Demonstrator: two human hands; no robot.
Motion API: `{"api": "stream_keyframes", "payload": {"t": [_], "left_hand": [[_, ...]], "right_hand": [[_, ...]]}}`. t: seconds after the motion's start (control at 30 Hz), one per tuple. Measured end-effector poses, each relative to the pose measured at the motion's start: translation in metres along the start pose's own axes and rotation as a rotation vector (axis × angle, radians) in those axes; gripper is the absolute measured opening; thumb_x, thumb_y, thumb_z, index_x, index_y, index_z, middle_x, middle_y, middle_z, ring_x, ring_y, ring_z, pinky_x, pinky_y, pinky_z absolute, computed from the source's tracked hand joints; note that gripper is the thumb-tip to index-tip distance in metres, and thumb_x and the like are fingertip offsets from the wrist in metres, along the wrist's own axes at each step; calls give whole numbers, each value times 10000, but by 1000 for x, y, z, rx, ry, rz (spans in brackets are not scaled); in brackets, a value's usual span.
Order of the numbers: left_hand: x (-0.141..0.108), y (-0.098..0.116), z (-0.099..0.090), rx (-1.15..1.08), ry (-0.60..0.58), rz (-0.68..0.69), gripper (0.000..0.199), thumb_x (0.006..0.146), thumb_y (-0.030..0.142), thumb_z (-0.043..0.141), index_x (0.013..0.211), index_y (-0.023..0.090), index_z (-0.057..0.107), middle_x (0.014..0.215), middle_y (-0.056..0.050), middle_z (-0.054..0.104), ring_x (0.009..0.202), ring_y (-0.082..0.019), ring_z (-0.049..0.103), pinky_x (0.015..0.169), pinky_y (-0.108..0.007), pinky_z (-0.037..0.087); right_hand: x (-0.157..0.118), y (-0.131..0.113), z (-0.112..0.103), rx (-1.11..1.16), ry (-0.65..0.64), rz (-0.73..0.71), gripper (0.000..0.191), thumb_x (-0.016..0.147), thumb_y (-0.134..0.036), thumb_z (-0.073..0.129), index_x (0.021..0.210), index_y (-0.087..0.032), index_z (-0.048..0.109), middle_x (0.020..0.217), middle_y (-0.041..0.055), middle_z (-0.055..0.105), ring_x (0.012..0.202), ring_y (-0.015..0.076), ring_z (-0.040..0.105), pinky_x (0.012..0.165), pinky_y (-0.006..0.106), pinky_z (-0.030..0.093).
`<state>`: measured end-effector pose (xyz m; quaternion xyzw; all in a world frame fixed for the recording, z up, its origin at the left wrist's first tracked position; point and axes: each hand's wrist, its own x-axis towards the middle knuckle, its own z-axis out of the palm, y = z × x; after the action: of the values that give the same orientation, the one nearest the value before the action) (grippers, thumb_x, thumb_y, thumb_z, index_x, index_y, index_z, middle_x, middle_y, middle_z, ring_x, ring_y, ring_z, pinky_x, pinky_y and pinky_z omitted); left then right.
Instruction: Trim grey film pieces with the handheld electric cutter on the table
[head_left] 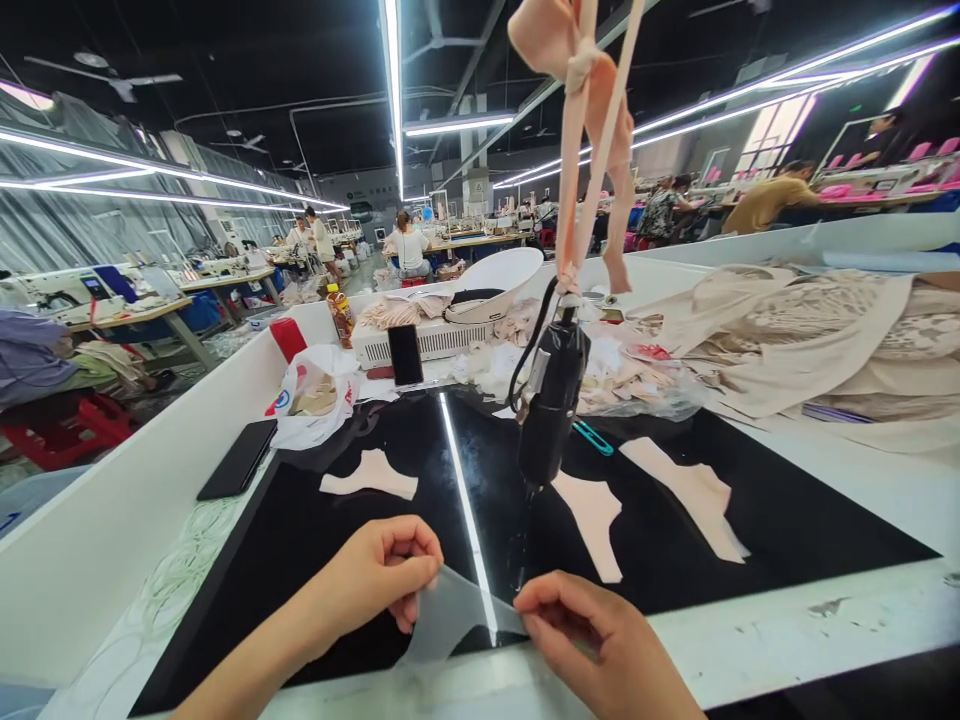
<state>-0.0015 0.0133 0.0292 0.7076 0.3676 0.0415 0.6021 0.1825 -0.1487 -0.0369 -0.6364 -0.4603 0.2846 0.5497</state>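
Observation:
Between my hands a thin translucent sheet (450,612) is stretched low over the front of a black board (300,600). My left hand (394,575) pinches its upper left corner, fingers curled. My right hand (581,635) pinches the right corner between thumb and forefinger. A black handheld tool (551,405) hangs from knotted beige straps (577,180), its tip just above and between my hands. On the board lie beige fabric pieces: one at the left (371,474), one right of the tool (592,522) and one farther right (690,495).
Teal scissors (592,437) lie behind the tool. A black tablet (238,460) and a white plastic bag (319,390) are at the left. A phone (406,355) leans against a white box at the back. Beige fabric (825,340) is heaped back right. Several people sit at distant machines.

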Motion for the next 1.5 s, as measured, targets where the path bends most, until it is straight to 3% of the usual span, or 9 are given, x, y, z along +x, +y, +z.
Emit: {"api": "stream_keyframes", "payload": {"t": [0.17,0.4,0.8,0.9,1.0,1.1,1.23,1.37,1.5], "left_hand": [[28,-17,-1,232,94,89,203,778,363,562,821,170,609,698,24,565,540,-114,517,503,-226,362],[37,-18,2,469,230,218,160,813,240,549,821,199,703,854,0,624,687,-139,506,618,-256,345],[41,-26,3,552,265,233,187,863,256,544,874,236,729,876,10,649,680,-142,537,622,-261,364],[41,-28,3,557,279,236,190,893,297,546,898,241,727,878,12,658,689,-148,550,632,-266,373],[41,-31,2,537,282,255,217,929,343,530,990,259,721,883,16,668,733,-164,578,660,-268,393],[42,-35,1,468,282,241,268,959,416,504,1071,262,693,862,16,674,689,-169,573,618,-264,392],[46,-46,-3,351,268,180,394,963,581,486,1125,264,653,838,12,681,628,-175,566,543,-253,388],[53,-62,-5,340,293,200,437,953,632,483,1158,285,653,900,9,707,743,-205,634,665,-270,479],[60,-74,-6,348,339,229,458,947,653,476,1150,296,679,993,7,724,841,-223,671,760,-291,523]], "right_hand": [[7,18,9,-266,-13,-136,173,936,-258,539,854,-270,691,773,-10,675,643,170,626,583,272,464],[9,44,15,-558,49,-398,201,1018,-166,437,988,-256,614,904,27,685,785,218,663,739,360,508],[12,40,11,-694,31,-521,191,1002,-111,462,999,-239,604,881,28,685,729,202,662,687,356,512],[12,39,10,-722,5,-555,185,1005,-110,472,1051,-230,605,921,42,702,743,203,678,684,351,528],[10,35,4,-712,58,-573,192,1005,-136,511,1133,-233,615,1005,57,722,802,214,701,721,356,543],[7,29,-14,-707,184,-537,179,1011,-195,553,1163,-249,632,1045,51,724,906,222,704,789,358,549],[9,31,-68,-845,379,-457,138,1039,-253,530,1103,-242,652,1020,57,729,940,230,693,837,379,539],[17,44,-125,-1010,509,-387,220,1068,-330,472,1083,-201,650,992,98,732,890,265,687,798,414,532],[35,60,-150,-1154,501,-355,291,1077,-361,430,1077,-176,656,1014,113,739,902,279,685,796,417,529]]}}
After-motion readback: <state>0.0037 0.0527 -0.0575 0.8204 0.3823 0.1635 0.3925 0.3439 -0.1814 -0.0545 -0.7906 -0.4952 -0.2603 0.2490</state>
